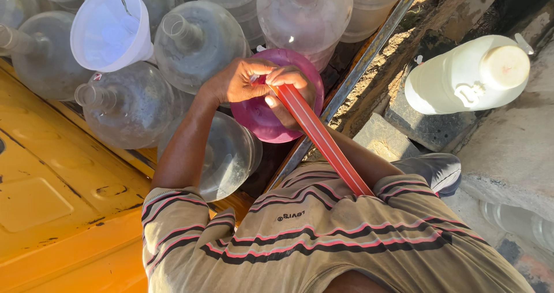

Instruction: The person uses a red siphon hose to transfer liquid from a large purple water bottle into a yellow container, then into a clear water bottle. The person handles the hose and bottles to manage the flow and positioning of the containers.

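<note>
Both hands grip the red hose (323, 140) end over the pink funnel (259, 120), atop a clear jug: left hand (234, 81) and right hand (291, 91) fingers clamped on it. Risk: hose slipping sideways, spilling beside the funnel.

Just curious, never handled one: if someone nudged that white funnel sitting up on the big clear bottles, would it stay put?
Probably not. The white funnel looks like thin plastic, so likely light. It rests tilted on the rounded clear bottles rather than seated in a neck, so a nudge could tip or slide it off.
</note>
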